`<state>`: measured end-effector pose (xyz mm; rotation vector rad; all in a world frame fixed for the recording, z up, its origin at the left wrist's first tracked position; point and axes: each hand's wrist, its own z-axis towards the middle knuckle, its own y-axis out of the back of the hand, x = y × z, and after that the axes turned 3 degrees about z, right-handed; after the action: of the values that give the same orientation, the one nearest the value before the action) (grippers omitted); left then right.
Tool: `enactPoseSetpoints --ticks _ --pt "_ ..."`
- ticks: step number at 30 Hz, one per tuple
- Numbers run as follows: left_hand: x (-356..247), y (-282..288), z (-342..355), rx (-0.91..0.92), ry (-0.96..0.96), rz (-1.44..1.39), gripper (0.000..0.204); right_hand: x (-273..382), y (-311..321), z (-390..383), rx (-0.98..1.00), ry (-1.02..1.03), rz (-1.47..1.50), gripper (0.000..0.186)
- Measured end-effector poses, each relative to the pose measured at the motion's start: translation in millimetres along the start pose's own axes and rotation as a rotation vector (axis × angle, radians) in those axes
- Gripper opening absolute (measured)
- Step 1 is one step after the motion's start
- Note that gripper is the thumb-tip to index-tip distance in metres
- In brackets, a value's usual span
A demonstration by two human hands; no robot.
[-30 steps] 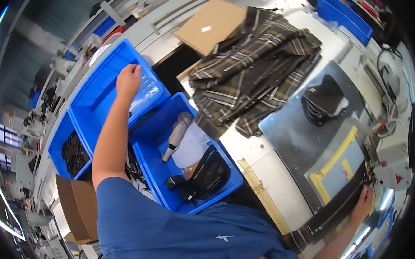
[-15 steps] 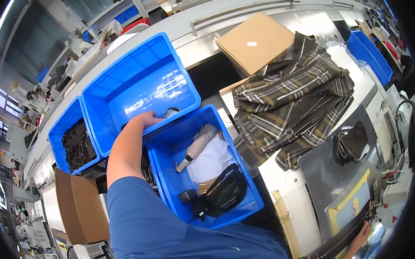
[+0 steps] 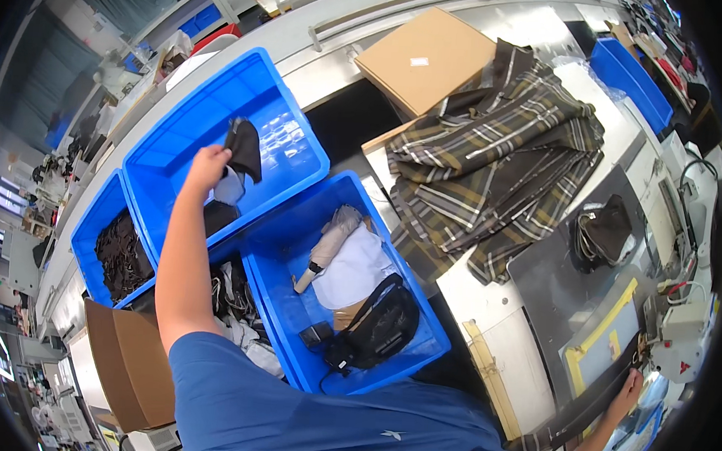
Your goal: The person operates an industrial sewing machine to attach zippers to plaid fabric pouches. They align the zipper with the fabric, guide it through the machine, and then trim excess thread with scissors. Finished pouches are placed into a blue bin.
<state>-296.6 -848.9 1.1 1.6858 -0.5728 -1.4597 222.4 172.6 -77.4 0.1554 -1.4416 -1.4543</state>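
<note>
My left hand [image 3: 209, 167] is raised inside the large blue bin [image 3: 157, 148], its fingers closed on the edge of a dark fabric piece [image 3: 247, 149]. The piece hangs from the fingertips. Beneath it lie a pale grey piece [image 3: 230, 188] and a dark piece [image 3: 219, 216] against the near wall of the bin. Far to the right, my right hand [image 3: 630, 394] grips a long dark fabric strip [image 3: 591, 412] beside the sewing machine [image 3: 677, 348]. Part of the strip runs down toward my body.
A nearer blue bin [image 3: 430, 345] contains a folded umbrella [image 3: 334, 239], white cloth [image 3: 350, 268] and a black bag [image 3: 388, 326]. Plaid fabric [image 3: 497, 163] lies heaped beside a cardboard box [image 3: 425, 60]. Another blue bin [image 3: 87, 242] with dark pieces stands at left, near an open carton [image 3: 127, 368].
My left hand has risen from the near side of the large bin, lifting the dark fabric piece into view. My right hand stays at the strip. The whole view has shifted slightly.
</note>
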Motion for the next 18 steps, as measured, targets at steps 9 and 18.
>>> enactPoseSetpoints --ticks 9,18 --pt "-268 -47 -134 0.279 -0.368 -0.710 0.020 113 4 -9 -0.322 0.128 -0.015 0.020" --pt "-409 -237 -326 1.653 -0.542 -0.912 0.021 305 -31 -31 0.744 -0.181 1.259 0.073"
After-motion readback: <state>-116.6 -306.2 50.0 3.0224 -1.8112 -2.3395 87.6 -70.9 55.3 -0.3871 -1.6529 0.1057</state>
